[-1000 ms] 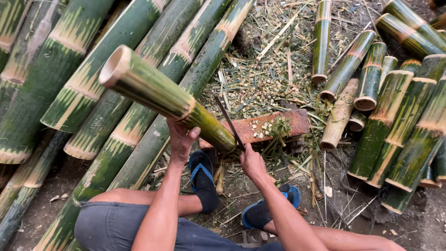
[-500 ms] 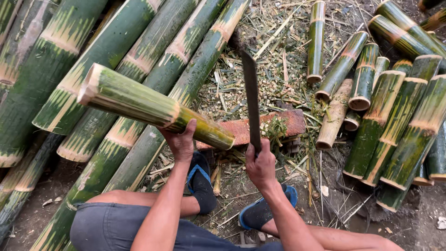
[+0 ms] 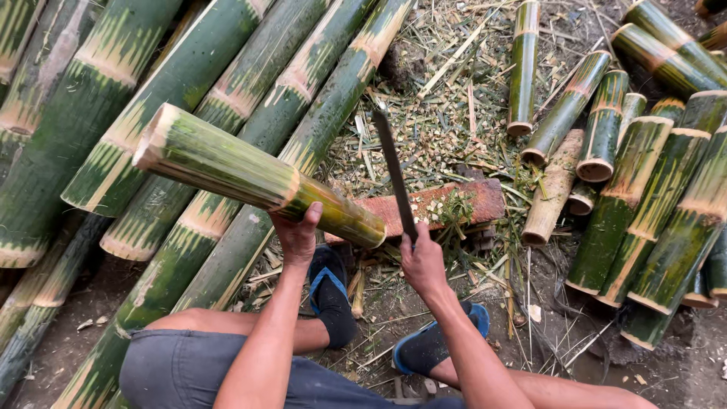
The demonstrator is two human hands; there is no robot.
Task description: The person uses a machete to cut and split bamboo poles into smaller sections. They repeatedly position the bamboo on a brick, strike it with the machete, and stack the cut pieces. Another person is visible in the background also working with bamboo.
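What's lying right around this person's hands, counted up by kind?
Cut bamboo section, gripped by the left hand: 1
Long-bladed knife, gripped by the right hand: 1
Reddish wooden block: 1
Blue-and-black sandals: 2
Total: 5

Bamboo poles (image 3: 227, 83), cut sections (image 3: 651, 212), perhaps shavings (image 3: 447, 129).

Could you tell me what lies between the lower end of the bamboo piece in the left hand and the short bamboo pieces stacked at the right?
In the head view, the reddish wooden block, strewn with bamboo chips, lies between the bamboo piece and the short bamboo pieces; the blade rises before it.
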